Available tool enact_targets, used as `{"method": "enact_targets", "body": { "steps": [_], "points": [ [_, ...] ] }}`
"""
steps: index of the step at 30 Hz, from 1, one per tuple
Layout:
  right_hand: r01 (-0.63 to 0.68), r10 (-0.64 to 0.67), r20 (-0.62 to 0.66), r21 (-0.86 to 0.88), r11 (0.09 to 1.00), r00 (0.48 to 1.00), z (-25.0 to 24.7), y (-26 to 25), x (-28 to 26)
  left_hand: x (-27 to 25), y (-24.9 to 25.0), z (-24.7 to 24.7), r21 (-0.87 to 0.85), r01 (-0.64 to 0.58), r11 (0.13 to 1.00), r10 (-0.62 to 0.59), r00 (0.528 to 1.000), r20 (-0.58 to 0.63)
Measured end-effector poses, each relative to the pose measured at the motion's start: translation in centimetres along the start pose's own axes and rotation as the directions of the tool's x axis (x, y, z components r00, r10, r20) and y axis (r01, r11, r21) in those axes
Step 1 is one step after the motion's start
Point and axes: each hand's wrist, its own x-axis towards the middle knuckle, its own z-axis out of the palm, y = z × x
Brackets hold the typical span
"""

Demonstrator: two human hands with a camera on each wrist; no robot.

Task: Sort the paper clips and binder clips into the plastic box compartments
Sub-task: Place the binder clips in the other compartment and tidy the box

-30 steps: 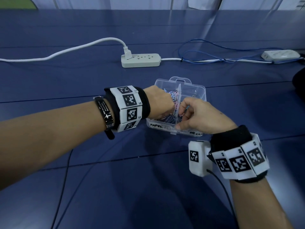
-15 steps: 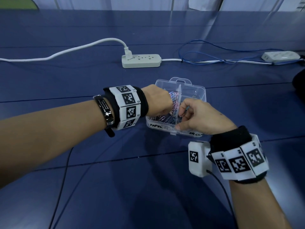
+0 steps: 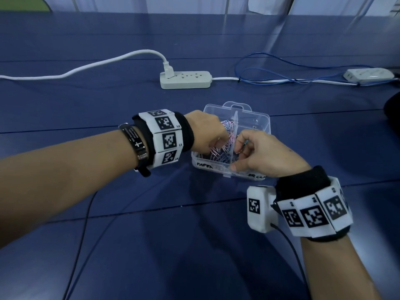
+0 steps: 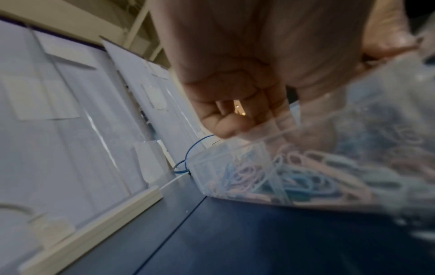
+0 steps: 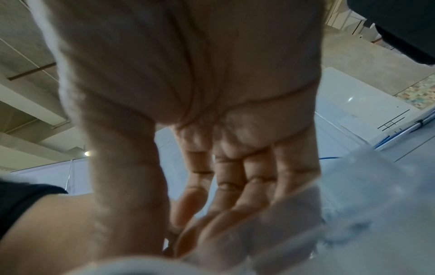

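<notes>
A clear plastic box stands on the blue table, split by an upright divider. Its left compartment, marked "PAPER", holds a heap of pastel paper clips. My left hand reaches over the box's left wall with its fingers curled down into that heap; what they hold is hidden. In the left wrist view the left hand is curled at the clear wall above the paper clips. My right hand hovers over the right compartment beside the divider and pinches a small dark teal clip.
A white power strip with a white cable lies behind the box. Loops of blue cable run to a second white strip at the far right. A dark object sits at the right edge.
The right hand's fingers have shifted a little and the teal clip now shows between them. The left hand has drawn slightly back along the heap. The box stays put.
</notes>
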Motion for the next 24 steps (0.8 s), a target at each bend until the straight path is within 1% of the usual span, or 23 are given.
{"method": "enact_targets", "body": {
  "steps": [2,4,6,8,10,11,13,16,18,21,22,23,24],
  "points": [
    [0.009,-0.009,-0.002,0.001,1.000,1.000,0.0,0.0,0.0,-0.1,-0.3,-0.2,-0.136,0.020,0.991,-0.026,0.999,-0.043],
    [0.022,-0.022,-0.005,0.013,1.000,1.000,-0.1,0.0,0.0,-0.2,-0.8,-0.4,-0.350,0.019,0.937,-0.053,0.995,-0.089],
    [0.047,-0.045,-0.048,0.038,0.998,0.998,-0.1,0.1,0.0,-0.3,-1.2,-0.8,-0.572,0.001,0.820,-0.077,0.991,-0.108],
    [0.087,-0.074,-0.162,0.072,0.994,0.984,-0.2,0.3,0.3,-0.5,-1.6,-1.1,-0.737,-0.016,0.676,-0.087,0.991,-0.102],
    [0.125,-0.079,-0.299,0.137,0.983,0.951,-0.3,0.5,0.6,-0.8,-1.7,-1.3,-0.839,-0.046,0.542,-0.088,0.990,-0.111],
    [0.140,-0.068,-0.348,0.186,0.973,0.935,-0.2,0.4,0.7,-0.9,-1.7,-1.3,-0.867,-0.060,0.495,-0.090,0.989,-0.120],
    [0.161,-0.039,-0.404,0.273,0.948,0.914,0.0,0.0,0.7,-1.2,-1.3,-1.2,-0.894,-0.083,0.439,-0.095,0.986,-0.139],
    [0.190,-0.021,-0.428,0.355,0.915,0.903,0.3,-0.6,0.5,-1.3,-0.5,-1.3,-0.903,-0.126,0.410,-0.103,0.978,-0.183],
    [0.196,-0.017,-0.435,0.371,0.908,0.900,0.4,-0.9,0.4,-1.4,0.0,-1.4,-0.896,-0.149,0.419,-0.139,0.964,-0.226],
    [0.215,0.007,-0.464,0.425,0.879,0.886,0.0,-0.8,0.4,-1.4,0.5,-1.8,-0.889,-0.179,0.421,-0.218,0.931,-0.291],
    [0.223,0.017,-0.482,0.436,0.872,0.876,-0.2,-0.7,0.4,-1.3,0.4,-1.9,-0.880,-0.179,0.439,-0.250,0.917,-0.311],
    [0.225,0.028,-0.506,0.433,0.873,0.862,-0.5,-0.4,0.5,-1.2,0.2,-2.1,-0.852,-0.157,0.500,-0.276,0.903,-0.328],
    [0.215,0.036,-0.532,0.403,0.889,0.846,-0.7,0.0,0.5,-1.0,-0.1,-2.2,-0.790,-0.102,0.604,-0.286,0.898,-0.335]
  ]
}}
